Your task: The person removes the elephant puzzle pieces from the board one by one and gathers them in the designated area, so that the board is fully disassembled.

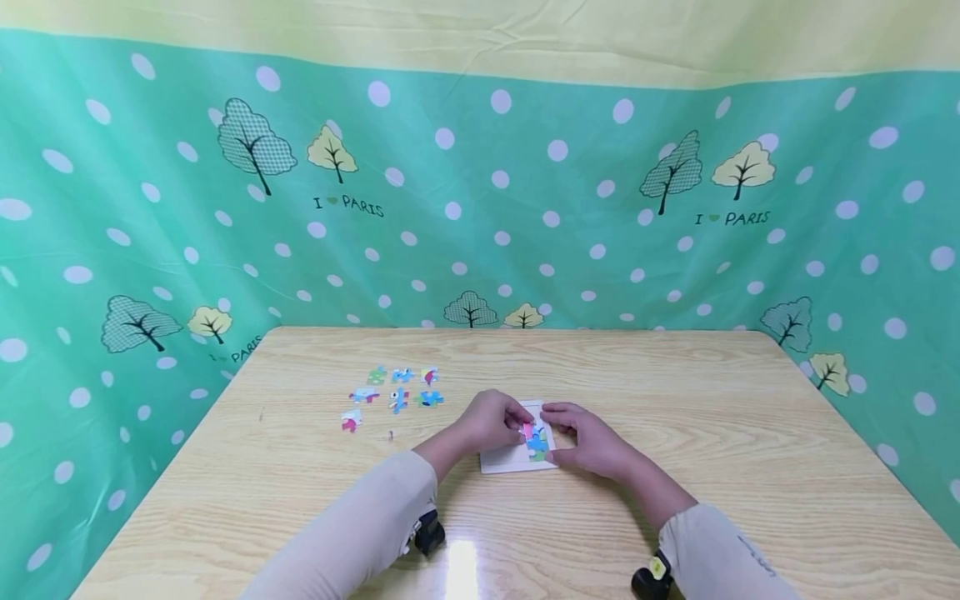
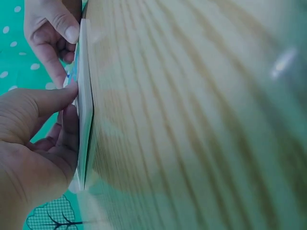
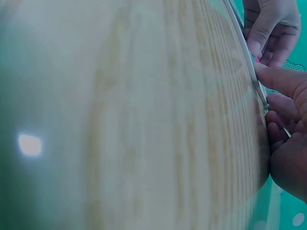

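A white puzzle board [image 1: 504,460] lies flat in front of the person, with joined colourful puzzle pieces [image 1: 537,444] along its right side. Over the board, the left hand [image 1: 491,419] has its thumb and fingertips together at a pink puzzle piece [image 1: 527,431], which the fingers partly cover. The right hand [image 1: 592,439] holds the board's right side, thumb near the bottom corner and fingers near the top. Seen edge-on in the left wrist view, the board [image 2: 85,115] has both hands around it. In the right wrist view, the right thumb [image 3: 278,79] touches the board's edge.
Several loose puzzle pieces [image 1: 397,398] lie spread on the wooden table [image 1: 675,383], left of the board. A tiny dark bit [image 1: 391,435] sits below them. Behind the table hangs a green dotted curtain [image 1: 555,217].
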Tool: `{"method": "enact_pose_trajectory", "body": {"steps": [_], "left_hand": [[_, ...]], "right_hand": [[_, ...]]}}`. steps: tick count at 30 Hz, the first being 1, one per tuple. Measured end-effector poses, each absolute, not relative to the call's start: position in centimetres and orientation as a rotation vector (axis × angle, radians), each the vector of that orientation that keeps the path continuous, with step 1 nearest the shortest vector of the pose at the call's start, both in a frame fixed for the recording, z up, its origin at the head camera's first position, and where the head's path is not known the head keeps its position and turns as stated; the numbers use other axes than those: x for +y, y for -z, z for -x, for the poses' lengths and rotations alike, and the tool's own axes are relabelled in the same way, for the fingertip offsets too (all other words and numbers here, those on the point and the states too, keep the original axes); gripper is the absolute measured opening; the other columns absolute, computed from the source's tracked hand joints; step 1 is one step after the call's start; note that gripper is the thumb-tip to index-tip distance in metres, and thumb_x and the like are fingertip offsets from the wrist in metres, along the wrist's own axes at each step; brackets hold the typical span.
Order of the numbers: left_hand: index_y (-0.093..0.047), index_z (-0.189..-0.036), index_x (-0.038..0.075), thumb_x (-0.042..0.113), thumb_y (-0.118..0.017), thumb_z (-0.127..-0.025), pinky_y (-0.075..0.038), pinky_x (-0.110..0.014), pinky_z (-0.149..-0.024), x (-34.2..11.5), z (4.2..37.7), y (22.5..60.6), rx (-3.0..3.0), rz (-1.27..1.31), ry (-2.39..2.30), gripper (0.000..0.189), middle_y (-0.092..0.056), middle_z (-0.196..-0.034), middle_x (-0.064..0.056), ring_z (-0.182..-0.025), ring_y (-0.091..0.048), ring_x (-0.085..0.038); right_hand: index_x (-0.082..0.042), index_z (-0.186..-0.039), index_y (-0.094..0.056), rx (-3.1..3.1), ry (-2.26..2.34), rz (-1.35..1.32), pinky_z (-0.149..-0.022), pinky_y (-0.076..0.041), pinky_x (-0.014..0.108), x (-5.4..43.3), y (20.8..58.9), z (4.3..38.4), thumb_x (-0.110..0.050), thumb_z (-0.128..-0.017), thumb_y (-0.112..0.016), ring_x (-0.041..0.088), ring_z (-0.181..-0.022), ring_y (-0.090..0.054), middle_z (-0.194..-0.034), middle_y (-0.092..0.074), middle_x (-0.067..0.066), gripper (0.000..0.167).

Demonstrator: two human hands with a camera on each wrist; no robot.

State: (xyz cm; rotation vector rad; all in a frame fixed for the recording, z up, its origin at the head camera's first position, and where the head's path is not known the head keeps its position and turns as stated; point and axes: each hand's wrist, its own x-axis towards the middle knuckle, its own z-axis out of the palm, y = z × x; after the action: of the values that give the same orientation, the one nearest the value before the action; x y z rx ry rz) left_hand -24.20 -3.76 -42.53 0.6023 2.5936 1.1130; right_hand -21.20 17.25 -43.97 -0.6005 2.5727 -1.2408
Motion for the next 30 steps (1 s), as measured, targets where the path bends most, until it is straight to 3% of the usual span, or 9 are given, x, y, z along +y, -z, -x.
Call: {"method": "enact_pose_trajectory", "body": {"steps": [13, 22, 30], "left_hand": [[-0.077, -0.099, 0.008, 0.002, -0.074, -0.084, -0.046, -0.021, -0.065, -3.97, 24.38, 42.67, 2.6, -0.655, -1.13, 0.016, -0.067, -0.08, 0.005, -0.069, -0.054, -0.007], [-0.077, -0.099, 0.007, -0.003, -0.081, -0.075, -0.052, -0.019, -0.066, -4.28, 24.42, 42.94, 2.529, -0.664, -1.251, 0.026, -0.068, -0.08, 0.006, -0.071, -0.06, -0.006], [-0.077, -0.1, 0.008, -0.004, -0.078, -0.077, -0.052, -0.021, -0.064, -4.3, 24.45, 42.86, 2.514, -0.638, -1.284, 0.026, -0.07, -0.08, 0.006, -0.069, -0.06, -0.007]], "right_hand": [[0.002, -0.137, -0.053, 2.595, 1.227, 0.607, -0.103, -0.041, 0.045, 17.28, 43.99, 21.22, -0.01, -0.085, -0.077, 0.028, -0.126, -0.047, -0.147, -0.043, 0.012, 0.059], [0.001, -0.138, -0.052, 2.578, 1.236, 0.599, -0.106, -0.039, 0.045, 17.27, 44.05, 21.21, -0.009, -0.085, -0.076, 0.028, -0.129, -0.045, -0.148, -0.042, 0.01, 0.059], [0.002, -0.138, -0.052, 2.568, 1.245, 0.586, -0.106, -0.038, 0.045, 17.2, 43.87, 21.21, -0.009, -0.084, -0.076, 0.029, -0.13, -0.045, -0.148, -0.042, 0.011, 0.06]]}}
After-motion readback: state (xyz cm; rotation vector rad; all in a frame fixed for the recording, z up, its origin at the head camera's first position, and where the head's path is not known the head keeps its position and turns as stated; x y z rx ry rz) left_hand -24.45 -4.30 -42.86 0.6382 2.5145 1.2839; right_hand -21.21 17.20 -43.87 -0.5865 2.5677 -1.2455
